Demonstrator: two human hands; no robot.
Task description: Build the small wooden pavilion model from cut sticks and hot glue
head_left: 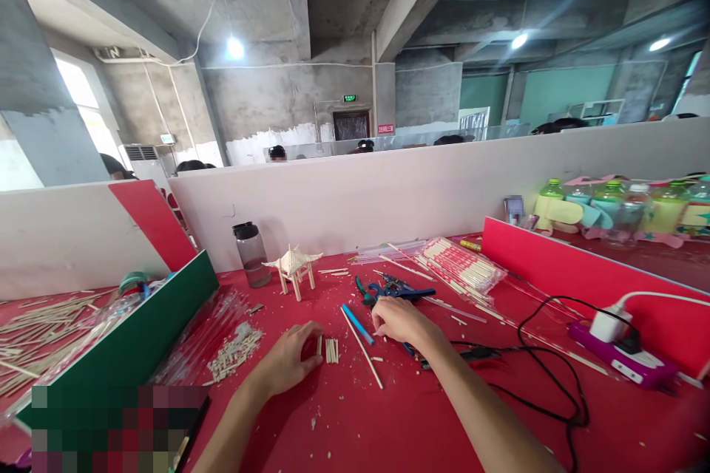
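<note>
My left hand (291, 358) rests on the red table, fingers curved and thumb apart from the index finger. Beside its fingertips lies a row of short cut wooden sticks (331, 351). My right hand (400, 321) is closed, its fingers bent downward; whatever they grip, if anything, is hidden. Just left of it lie a blue strip (358, 324) and a long thin stick (363, 351). A blue-handled tool (413, 294) sits right behind the right hand. Farther back stands a small pavilion model (296, 270) made of sticks.
A bottle (252, 255) stands by the white partition (333, 199). Packed sticks (460, 262) lie at back right. A black cable (577, 392) loops near the purple power strip (621, 358). Small cut pieces (236, 351) are heaped left, beside a green divider (122, 340).
</note>
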